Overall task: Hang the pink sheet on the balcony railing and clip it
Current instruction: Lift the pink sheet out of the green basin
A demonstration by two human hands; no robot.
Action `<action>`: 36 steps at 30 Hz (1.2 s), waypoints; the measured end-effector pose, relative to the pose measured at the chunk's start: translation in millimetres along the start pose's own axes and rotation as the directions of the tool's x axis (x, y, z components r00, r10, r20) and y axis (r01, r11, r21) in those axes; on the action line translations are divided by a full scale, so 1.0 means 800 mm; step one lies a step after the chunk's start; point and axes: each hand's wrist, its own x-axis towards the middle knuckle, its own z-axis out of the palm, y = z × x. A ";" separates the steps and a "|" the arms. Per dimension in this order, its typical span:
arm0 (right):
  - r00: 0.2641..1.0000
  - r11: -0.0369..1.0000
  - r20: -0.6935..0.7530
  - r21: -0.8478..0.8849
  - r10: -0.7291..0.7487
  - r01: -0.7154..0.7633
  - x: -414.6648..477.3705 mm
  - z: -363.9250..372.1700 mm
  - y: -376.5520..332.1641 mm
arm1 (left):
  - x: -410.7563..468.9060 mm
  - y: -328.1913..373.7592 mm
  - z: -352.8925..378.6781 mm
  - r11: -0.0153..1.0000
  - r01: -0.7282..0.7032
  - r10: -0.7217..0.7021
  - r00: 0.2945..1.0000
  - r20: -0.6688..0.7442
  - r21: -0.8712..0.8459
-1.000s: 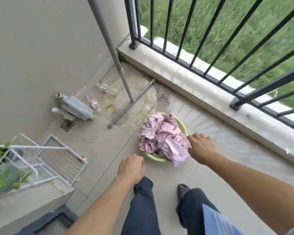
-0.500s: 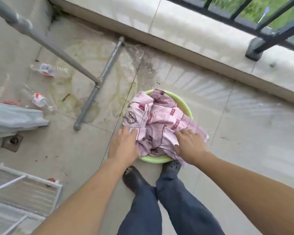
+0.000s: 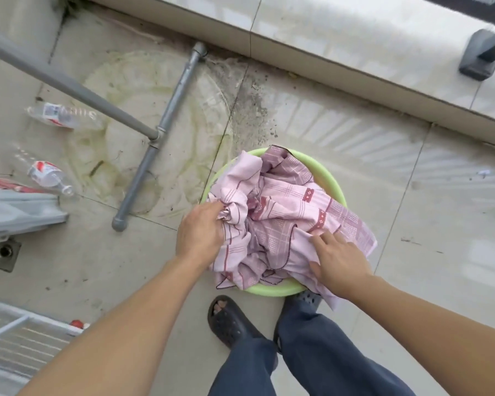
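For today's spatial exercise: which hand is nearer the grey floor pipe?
Left. The left hand grips the pink sheet near the grey pipe; the right hand rests on the sheet across the basin, farther off.

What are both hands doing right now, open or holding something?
Left hand: closed, grips a bunch of the pink sheet.
Right hand: open, fingers rest on the sheet.

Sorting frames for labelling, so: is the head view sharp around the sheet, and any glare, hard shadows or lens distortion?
Head view: pink sheet and green basin sharp, pattern legible; soft even daylight, only faint shadows; pale glare on the tiled ledge; wide-angle stretch swells the forearms at the bottom edge.
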 end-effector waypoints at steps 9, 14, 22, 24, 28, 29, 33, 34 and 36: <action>0.994 0.989 -0.092 0.133 -0.060 0.072 -0.092 -0.111 -0.036 | -0.117 0.061 -0.161 0.979 -0.075 0.032 0.975 -0.219 -0.188; 0.987 0.981 -0.146 0.166 -0.072 0.096 -0.133 -0.148 -0.068 | -0.175 0.110 -0.243 0.918 -0.149 0.020 0.943 -0.333 -0.367; 0.950 0.882 -0.295 0.469 0.104 0.049 -0.200 -0.151 -0.098 | -0.261 0.124 -0.314 0.897 -0.301 0.111 0.863 -0.492 -0.325; 0.909 0.815 -0.345 0.579 0.233 0.010 -0.231 -0.155 -0.098 | -0.264 0.108 -0.322 0.927 -0.276 0.119 0.858 -0.499 -0.254; 0.795 0.677 -0.433 0.735 0.425 0.038 -0.309 -0.190 -0.098 | -0.296 0.102 -0.351 0.935 -0.354 0.337 0.885 -0.320 0.007; 0.759 0.670 -0.464 0.741 0.457 0.049 -0.330 -0.203 -0.098 | -0.308 0.108 -0.360 0.920 -0.380 0.393 0.889 -0.233 0.100; 0.620 0.660 -0.577 0.741 0.532 0.123 -0.428 -0.266 -0.107 | -0.348 0.147 -0.407 0.786 -0.429 0.434 0.896 0.096 0.445; 0.586 0.661 -0.603 0.736 0.541 0.147 -0.455 -0.283 -0.111 | -0.357 0.158 -0.424 0.762 -0.446 0.444 0.888 0.121 0.470; 0.521 0.638 -0.629 0.746 0.577 0.194 -0.511 -0.313 -0.119 | -0.376 0.182 -0.465 0.738 -0.464 0.498 0.865 0.070 0.489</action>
